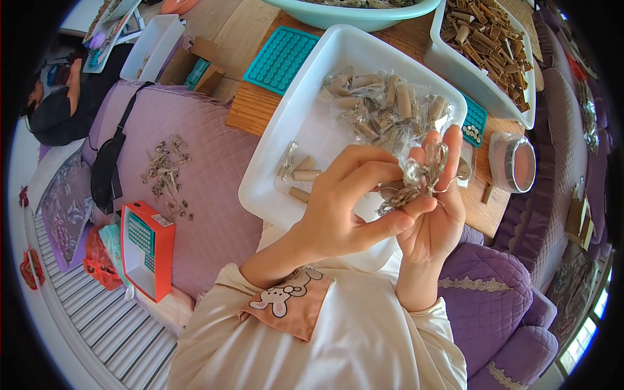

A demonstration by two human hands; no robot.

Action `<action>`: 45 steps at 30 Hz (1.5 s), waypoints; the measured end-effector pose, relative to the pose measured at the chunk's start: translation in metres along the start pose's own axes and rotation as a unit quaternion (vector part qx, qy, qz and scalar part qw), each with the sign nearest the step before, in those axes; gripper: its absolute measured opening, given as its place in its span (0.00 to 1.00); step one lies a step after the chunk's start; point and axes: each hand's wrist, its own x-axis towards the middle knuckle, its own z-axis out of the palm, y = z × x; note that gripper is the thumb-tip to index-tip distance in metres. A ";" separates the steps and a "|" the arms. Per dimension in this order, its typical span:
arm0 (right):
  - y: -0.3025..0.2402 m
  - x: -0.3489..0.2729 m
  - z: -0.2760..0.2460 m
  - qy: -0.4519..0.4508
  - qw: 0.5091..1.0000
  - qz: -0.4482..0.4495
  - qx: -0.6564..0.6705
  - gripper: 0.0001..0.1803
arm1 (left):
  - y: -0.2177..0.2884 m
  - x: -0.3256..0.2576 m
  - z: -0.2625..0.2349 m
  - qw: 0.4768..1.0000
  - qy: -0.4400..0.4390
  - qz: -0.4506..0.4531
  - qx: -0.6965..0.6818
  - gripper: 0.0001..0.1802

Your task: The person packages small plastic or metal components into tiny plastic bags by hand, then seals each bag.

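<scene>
Both my hands are raised over the near right part of a white plastic tub (273,140). Between them is a tangled bundle of thin silvery wire (426,172), with loose ends sticking out. My left hand (354,198) grips its left side, thumb and fingers curled around it. My right hand (435,224) is palm up behind the bundle, its long fingers stretched upward and its thumb bent over the lower strands. In the tub lies a heap of brown tubes in clear wrap (390,107), with a few brown pieces (305,170) apart at the left.
A white bin of brown pieces (484,39) stands at the back right, near a roll of clear tape (520,166). Teal trays (281,58) flank the tub. A pale green basin (354,18) is behind. Wire bundles (167,172) and an orange box (166,260) lie left. A person (58,110) sits far left.
</scene>
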 end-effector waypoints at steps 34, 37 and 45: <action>-0.008 -0.001 0.002 0.077 0.934 -0.095 -0.336 0.20 | 0.006 0.005 -0.023 0.960 -0.131 -0.208 -0.131 0.08; -0.007 -0.001 0.001 0.078 0.935 -0.094 -0.333 0.19 | 0.012 0.006 -0.024 0.930 -0.183 -0.250 -0.199 0.09; -0.002 -0.001 0.006 0.062 0.933 -0.098 -0.341 0.20 | 0.017 0.004 -0.025 0.915 -0.102 -0.268 -0.284 0.09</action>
